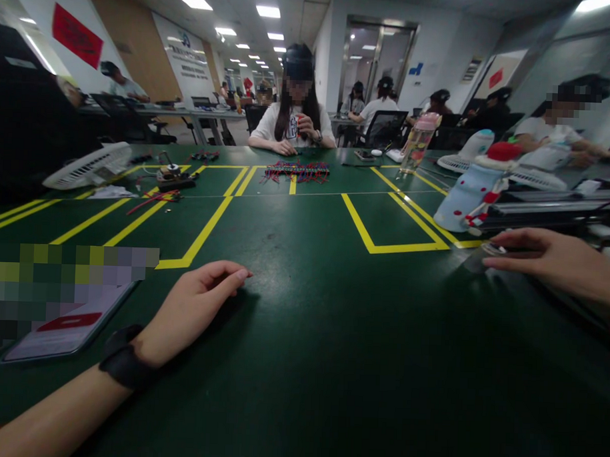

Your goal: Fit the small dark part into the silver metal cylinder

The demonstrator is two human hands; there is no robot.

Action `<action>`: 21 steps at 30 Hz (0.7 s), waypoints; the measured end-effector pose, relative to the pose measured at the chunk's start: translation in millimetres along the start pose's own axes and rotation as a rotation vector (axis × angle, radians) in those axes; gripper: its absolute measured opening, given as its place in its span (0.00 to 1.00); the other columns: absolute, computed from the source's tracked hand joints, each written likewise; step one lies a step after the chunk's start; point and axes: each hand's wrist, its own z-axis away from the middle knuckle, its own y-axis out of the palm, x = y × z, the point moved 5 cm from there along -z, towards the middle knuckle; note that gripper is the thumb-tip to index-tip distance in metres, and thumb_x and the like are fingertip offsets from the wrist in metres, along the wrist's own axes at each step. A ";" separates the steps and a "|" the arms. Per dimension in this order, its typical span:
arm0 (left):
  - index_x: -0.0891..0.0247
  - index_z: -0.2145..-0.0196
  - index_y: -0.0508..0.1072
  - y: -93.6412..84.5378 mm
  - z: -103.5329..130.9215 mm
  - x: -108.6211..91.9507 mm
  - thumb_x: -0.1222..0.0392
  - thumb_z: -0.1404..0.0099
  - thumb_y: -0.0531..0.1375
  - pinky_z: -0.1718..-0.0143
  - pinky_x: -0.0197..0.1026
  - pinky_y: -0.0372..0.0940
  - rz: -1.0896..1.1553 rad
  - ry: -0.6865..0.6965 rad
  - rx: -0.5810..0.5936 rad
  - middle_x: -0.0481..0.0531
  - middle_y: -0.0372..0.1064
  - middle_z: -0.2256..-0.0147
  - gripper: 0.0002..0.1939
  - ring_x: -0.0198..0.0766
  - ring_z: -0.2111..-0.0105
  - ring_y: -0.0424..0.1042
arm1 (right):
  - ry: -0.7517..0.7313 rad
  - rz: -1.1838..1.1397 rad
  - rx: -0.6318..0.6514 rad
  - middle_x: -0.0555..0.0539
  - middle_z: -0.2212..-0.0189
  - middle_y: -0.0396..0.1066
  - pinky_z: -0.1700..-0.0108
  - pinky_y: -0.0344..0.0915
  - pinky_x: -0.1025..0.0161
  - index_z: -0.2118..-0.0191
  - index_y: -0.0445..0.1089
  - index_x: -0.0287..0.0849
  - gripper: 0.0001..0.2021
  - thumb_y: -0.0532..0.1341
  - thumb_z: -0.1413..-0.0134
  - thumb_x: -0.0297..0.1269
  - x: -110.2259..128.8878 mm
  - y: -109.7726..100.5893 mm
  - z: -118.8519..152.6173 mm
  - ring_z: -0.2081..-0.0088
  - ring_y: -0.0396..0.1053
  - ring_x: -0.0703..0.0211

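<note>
A small translucent object [476, 260], too blurred to show a long axis, stands on the worktop [331, 349] at the right hand's [549, 260] fingertips; whether they grip it I cannot tell. Well apart, the left hand [202, 298] has its thumb closed against its forefinger. Beyond the object stand a red-topped blue bottle [463, 194] and a pink-lidded clear bottle [416, 144], contents unclear.

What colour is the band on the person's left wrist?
The wristband looks black; the head view, the only one, shows it.
</note>
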 end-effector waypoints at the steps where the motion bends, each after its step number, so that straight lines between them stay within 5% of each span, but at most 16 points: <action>1: 0.58 0.62 0.74 -0.1 0.1 0.0 0.44 0.38 0.56 0.71 0.36 0.60 -0.004 0.001 -0.004 0.46 0.68 0.72 0.16 0.38 0.70 0.68 | 0.002 -0.007 -0.023 0.42 0.60 0.74 0.58 0.67 0.56 0.55 0.71 0.41 0.31 0.69 0.69 0.52 2.5 1.8 1.0 0.61 0.73 0.51; 6: 0.59 0.62 0.74 0.6 -1.4 -1.3 0.44 0.39 0.56 0.73 0.35 0.60 -0.017 -0.004 -0.007 0.47 0.68 0.72 0.18 0.38 0.71 0.68 | -0.196 -0.073 -0.177 0.45 0.62 0.74 0.59 0.69 0.56 0.55 0.70 0.42 0.26 0.66 0.60 0.52 65.6 20.3 36.8 0.64 0.73 0.54; 10: 0.60 0.64 0.74 7.7 -3.5 -14.7 0.44 0.39 0.56 0.72 0.37 0.61 -0.043 0.035 0.004 0.48 0.70 0.72 0.18 0.39 0.71 0.69 | -0.515 -0.443 0.085 0.47 0.56 0.71 0.56 0.70 0.56 0.51 0.65 0.48 0.22 0.64 0.53 0.46 153.8 68.0 95.7 0.58 0.72 0.56; 14: 0.59 0.63 0.75 24.5 -1.5 -46.1 0.46 0.37 0.54 0.65 0.39 0.63 -0.043 0.183 0.028 0.49 0.74 0.67 0.16 0.41 0.66 0.71 | -0.685 -0.568 0.309 0.51 0.57 0.70 0.53 0.69 0.55 0.53 0.64 0.53 0.18 0.63 0.52 0.44 220.8 114.2 135.9 0.57 0.70 0.59; 21: 0.60 0.59 0.75 49.4 7.4 -77.3 0.53 0.35 0.55 0.59 0.40 0.66 0.137 0.336 0.207 0.50 0.75 0.61 0.13 0.39 0.61 0.73 | -0.626 -0.767 0.385 0.48 0.56 0.70 0.53 0.67 0.55 0.49 0.59 0.49 0.26 0.65 0.55 0.43 238.4 140.4 131.8 0.55 0.69 0.60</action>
